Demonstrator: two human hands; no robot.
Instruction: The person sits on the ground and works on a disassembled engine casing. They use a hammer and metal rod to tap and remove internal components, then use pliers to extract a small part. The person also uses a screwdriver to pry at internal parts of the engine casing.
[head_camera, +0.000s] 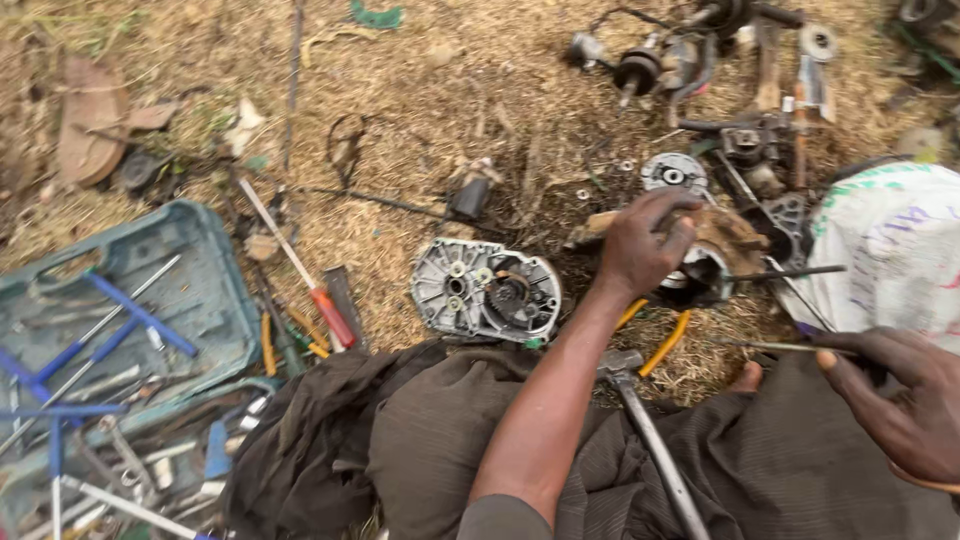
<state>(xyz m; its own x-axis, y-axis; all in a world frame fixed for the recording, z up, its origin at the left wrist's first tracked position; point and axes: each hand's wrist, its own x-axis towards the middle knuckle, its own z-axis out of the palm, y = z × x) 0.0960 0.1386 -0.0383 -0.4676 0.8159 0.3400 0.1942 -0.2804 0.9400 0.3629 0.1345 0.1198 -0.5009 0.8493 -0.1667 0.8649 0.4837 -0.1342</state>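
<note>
Your left hand (645, 245) is clamped over a round engine part (700, 275) sitting on the straw-covered ground (420, 90), fingers curled over its top. Your right hand (900, 395) sits well apart to the right of that engine part, fingers pinched shut on a thin metal rod (775, 346) that points left toward it. A second dark rod (790, 272) sticks out of the engine part to the right.

Yellow-handled pliers (660, 340) lie just below the engine part, a hammer (645, 425) below those, resting across your dark trousers (420, 440). Left of the engine part lies a grey crankcase cover (485, 290) with a gear showing. Further left, a red-handled screwdriver (300, 270), then an open green tool case (200, 270) with blue-handled wrenches (140, 315). Right of the engine part, a white woven sack (890, 250). Above it, a round silver disc (673, 172) and a heap of dark engine pieces (700, 55). Far left of it, a worn brown sandal (90, 115).
</note>
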